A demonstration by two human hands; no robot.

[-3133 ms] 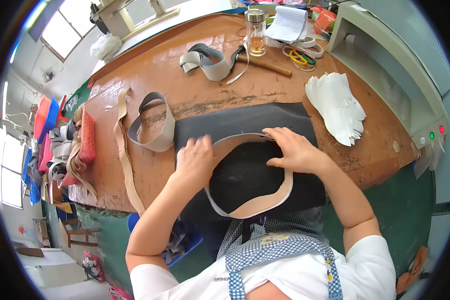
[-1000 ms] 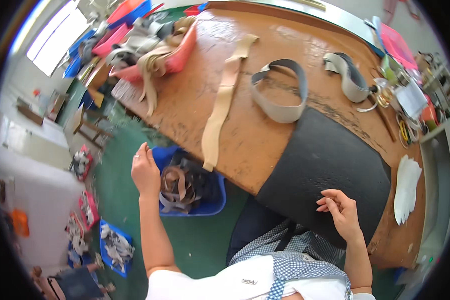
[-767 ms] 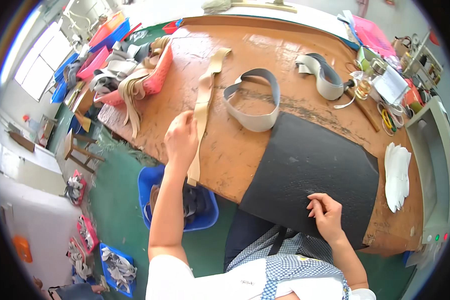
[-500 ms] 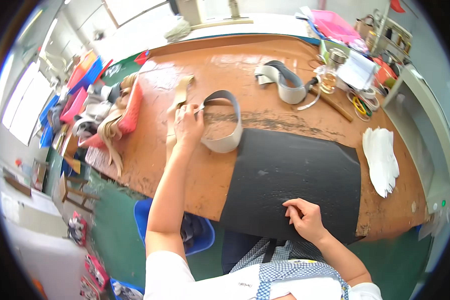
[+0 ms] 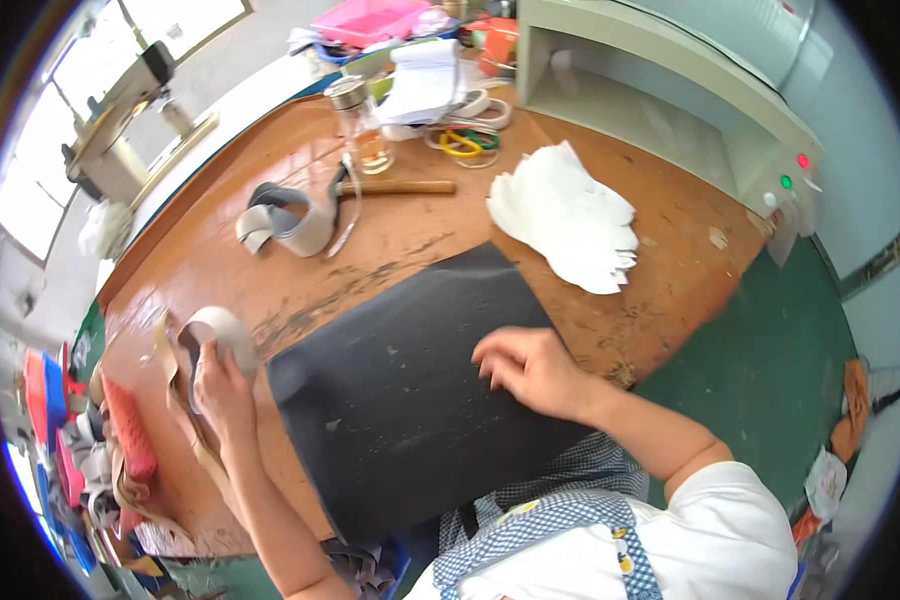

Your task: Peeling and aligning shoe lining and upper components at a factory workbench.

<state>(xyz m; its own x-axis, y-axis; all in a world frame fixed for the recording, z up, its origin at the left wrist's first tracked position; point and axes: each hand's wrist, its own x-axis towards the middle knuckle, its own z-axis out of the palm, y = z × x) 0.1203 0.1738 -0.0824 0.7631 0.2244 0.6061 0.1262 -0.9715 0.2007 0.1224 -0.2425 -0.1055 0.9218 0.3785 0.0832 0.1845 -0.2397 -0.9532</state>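
Note:
On the left of the table, my left hand (image 5: 224,392) is closed with its fingertips at the edge of a looped pale grey strip (image 5: 232,338). A long tan strip (image 5: 202,450) runs beside that hand. My right hand (image 5: 538,372) hovers over or rests on a black sheet (image 5: 400,370); its fingers are loosely bent, somewhat apart, and nothing shows in them. The sheet lies at the table's near edge, its lower part over my lap. Farther off sits a second coiled grey strip (image 5: 305,228).
A wooden-handled tool (image 5: 400,187) lies beyond the sheet, near a glass jar (image 5: 362,130). White cut pieces (image 5: 568,220) are stacked at the right, before a pale cabinet (image 5: 660,95). Yellow-handled scissors (image 5: 460,146) lie farther back. A red basket (image 5: 128,430) stands at far left.
My view has swung to the right, so the table appears turned. My left hand stays at the looped strip; my right hand stays at the black sheet, its fingers now less curled.

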